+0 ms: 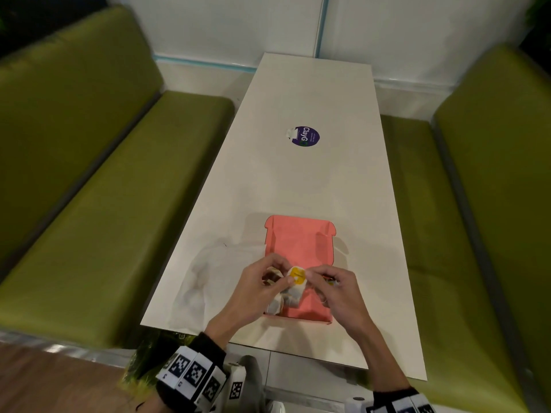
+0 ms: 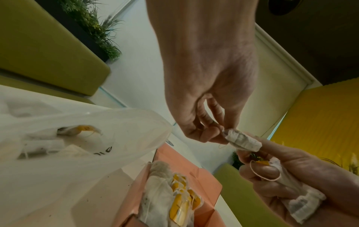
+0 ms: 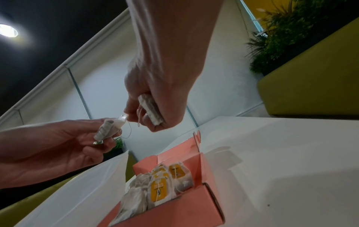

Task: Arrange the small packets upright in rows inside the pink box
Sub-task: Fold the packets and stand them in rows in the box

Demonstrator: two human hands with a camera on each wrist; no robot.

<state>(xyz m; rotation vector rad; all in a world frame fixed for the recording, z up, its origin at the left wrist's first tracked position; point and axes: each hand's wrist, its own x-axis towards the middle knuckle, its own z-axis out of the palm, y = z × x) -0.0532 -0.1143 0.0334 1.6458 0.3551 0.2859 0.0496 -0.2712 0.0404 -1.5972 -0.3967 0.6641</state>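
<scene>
The pink box point(image 1: 298, 242) lies open on the white table point(image 1: 313, 180) near its front edge. Several small tea packets point(image 3: 159, 188) with yellow tags stand upright in its left part point(image 2: 167, 193). Above the box both hands hold one packet point(image 1: 297, 276) between them. My left hand point(image 1: 286, 280) pinches this packet point(image 2: 240, 141) by its end. My right hand point(image 1: 310, 275) pinches its tag end point(image 3: 124, 117) and keeps a second packet point(image 3: 150, 107) curled in its palm.
A clear plastic bag point(image 1: 208, 272) with more packets point(image 2: 44, 141) lies just left of the box. A purple round sticker point(image 1: 305, 136) sits mid-table. Green benches point(image 1: 104, 204) flank the table on both sides.
</scene>
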